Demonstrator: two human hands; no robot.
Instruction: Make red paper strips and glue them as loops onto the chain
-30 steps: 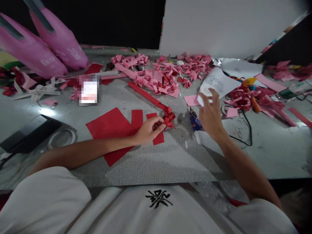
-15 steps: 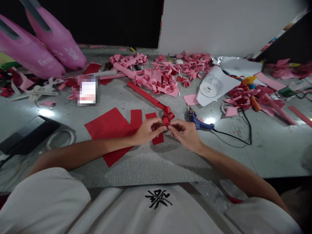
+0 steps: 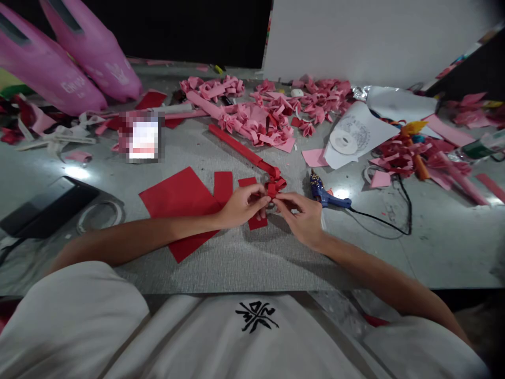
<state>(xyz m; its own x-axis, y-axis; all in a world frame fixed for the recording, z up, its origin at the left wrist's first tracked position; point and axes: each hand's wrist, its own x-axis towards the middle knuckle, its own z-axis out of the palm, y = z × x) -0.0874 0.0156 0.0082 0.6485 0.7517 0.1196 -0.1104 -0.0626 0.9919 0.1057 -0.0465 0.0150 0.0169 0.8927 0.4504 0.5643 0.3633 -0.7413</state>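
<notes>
Both hands meet at the looped end of a red paper piece (image 3: 277, 182). Its curled strips join, or lie against, a long red rolled stick (image 3: 234, 143) that points away to the upper left; which of the two I cannot tell. My left hand (image 3: 243, 205) pinches the near loop between thumb and fingertips. From the other side, my right hand (image 3: 302, 213) pinches the same spot. Under the left fingers lies a red paper strip (image 3: 258, 221), partly covered. Red paper sheets (image 3: 177, 192) and a short red piece (image 3: 223, 184) lie beside my left forearm.
A blue glue gun (image 3: 329, 199) with a black cord lies right of my hands. Pink paper flowers (image 3: 252, 118) pile up behind. A ribbon roll (image 3: 343, 142) rests on white paper. At left are a black device (image 3: 47, 205), a coiled white cable (image 3: 98, 213) and pink bottles (image 3: 84, 89).
The view has tilted slightly, so the table appears a little higher. Both hands still pinch the red loops, which have turned slightly between the fingers.
</notes>
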